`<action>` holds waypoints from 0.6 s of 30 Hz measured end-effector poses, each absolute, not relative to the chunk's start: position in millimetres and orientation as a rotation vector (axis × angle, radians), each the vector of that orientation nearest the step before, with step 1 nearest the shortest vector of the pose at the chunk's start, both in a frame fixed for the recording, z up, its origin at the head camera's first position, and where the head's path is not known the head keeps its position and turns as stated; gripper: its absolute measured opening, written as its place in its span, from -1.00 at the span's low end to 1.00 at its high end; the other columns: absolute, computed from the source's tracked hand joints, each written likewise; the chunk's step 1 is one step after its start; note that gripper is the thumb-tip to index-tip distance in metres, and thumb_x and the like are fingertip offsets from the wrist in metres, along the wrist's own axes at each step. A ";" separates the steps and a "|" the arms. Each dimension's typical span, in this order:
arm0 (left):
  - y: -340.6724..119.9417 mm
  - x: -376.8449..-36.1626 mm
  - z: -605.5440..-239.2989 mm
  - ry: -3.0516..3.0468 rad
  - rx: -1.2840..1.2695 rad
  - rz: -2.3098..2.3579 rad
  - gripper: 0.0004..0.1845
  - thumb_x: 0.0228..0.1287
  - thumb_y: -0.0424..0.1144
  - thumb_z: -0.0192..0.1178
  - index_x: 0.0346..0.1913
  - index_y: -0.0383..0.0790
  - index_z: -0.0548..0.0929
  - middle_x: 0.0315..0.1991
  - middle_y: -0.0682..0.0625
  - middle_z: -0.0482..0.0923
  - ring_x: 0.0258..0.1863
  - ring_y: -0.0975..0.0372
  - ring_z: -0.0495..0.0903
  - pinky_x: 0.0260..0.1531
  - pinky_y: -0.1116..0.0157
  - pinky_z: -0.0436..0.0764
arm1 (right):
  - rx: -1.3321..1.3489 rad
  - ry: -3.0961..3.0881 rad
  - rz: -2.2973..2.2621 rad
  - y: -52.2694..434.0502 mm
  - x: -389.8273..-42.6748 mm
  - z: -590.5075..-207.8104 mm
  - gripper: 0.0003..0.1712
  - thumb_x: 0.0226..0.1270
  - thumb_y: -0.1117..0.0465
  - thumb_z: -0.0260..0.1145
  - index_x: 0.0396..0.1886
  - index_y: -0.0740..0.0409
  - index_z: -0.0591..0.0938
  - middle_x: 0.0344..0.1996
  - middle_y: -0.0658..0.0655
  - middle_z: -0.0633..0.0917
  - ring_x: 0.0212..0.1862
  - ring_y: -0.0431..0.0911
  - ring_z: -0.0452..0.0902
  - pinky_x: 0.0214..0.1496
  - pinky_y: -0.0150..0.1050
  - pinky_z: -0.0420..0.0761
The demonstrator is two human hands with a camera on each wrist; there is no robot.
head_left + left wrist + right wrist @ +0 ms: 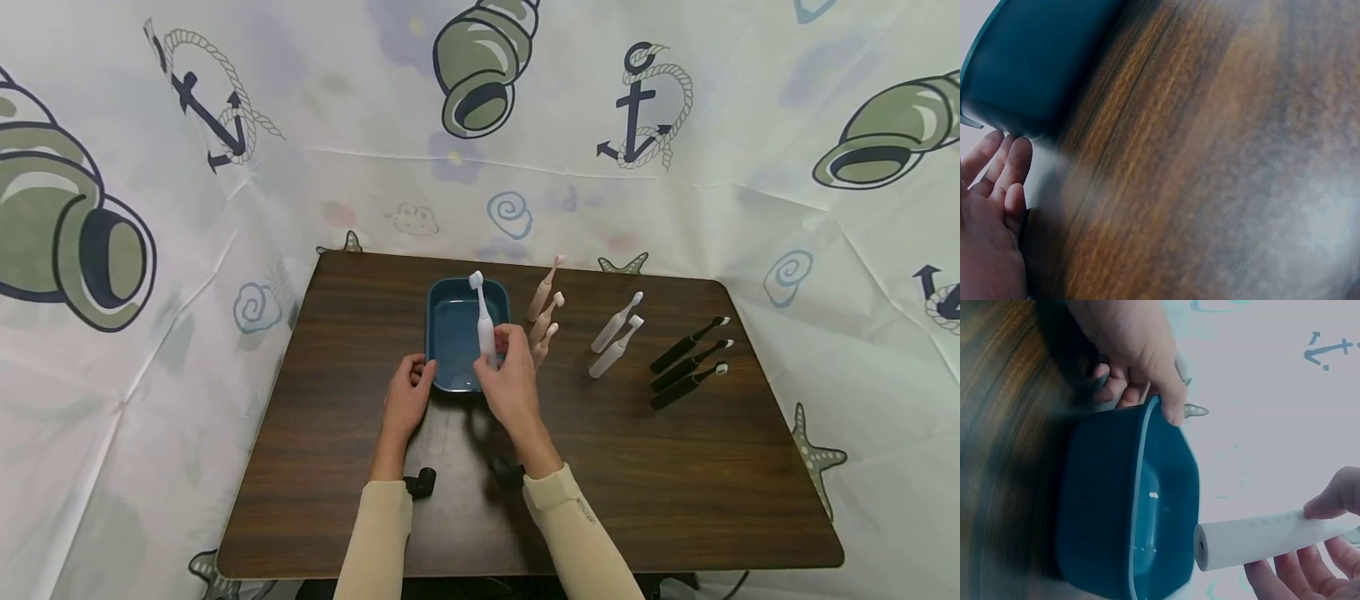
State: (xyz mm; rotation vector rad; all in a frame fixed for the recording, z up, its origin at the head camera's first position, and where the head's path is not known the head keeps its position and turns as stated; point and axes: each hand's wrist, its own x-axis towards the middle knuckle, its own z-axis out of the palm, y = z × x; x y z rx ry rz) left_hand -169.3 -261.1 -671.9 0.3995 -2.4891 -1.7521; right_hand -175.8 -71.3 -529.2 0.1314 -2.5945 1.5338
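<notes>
A dark blue tub (454, 333) sits on the brown table (637, 467), with nothing in it that I can see. My right hand (501, 357) grips a white electric toothbrush (482, 317) by its lower handle, brush head up, over the tub's right side. The right wrist view shows the toothbrush (1260, 540) butt-end on, pinched between my thumb and fingers (1310, 575) just above the tub's rim (1138, 506). My left hand (418, 379) holds the tub's near-left corner, thumb (1169, 394) over the rim and fingers (1007, 165) against the outer wall.
To the right of the tub lie three pink toothbrushes (545, 312), then two white ones (617, 335), then three black ones (688, 363), all in rows. A printed curtain (225, 167) encloses the table on the back and sides.
</notes>
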 end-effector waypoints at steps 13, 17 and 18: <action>-258.7 -171.0 -670.0 -2.514 0.463 -1.703 -0.40 0.59 0.35 0.08 0.35 -0.01 0.57 0.13 -0.02 0.66 0.07 0.08 0.62 0.21 -0.12 0.40 | 0.163 -2.424 1.671 -38.2 -159.4 -508.7 -0.51 0.38 0.42 0.36 0.26 0.20 0.47 0.07 0.27 0.63 0.06 0.09 0.67 0.15 0.09 0.75; -258.1 -171.3 -670.0 -2.509 0.459 -1.702 -0.41 0.59 0.34 0.08 0.34 -0.02 0.58 0.12 -0.03 0.66 0.05 0.07 0.63 0.21 -0.13 0.41 | 0.145 -2.388 1.687 -26.4 -160.5 -509.2 -0.49 0.35 0.46 0.37 0.25 0.24 0.47 0.08 0.28 0.63 0.05 0.04 0.66 0.11 -0.04 0.76; -257.8 -171.5 -670.1 -2.507 0.458 -1.703 -0.41 0.59 0.34 0.08 0.34 -0.02 0.58 0.12 -0.03 0.66 0.05 0.07 0.63 0.21 -0.13 0.41 | 0.136 -2.378 1.690 -23.8 -160.8 -509.9 -0.49 0.35 0.46 0.38 0.25 0.25 0.47 0.08 0.28 0.63 0.06 0.03 0.65 0.10 -0.07 0.76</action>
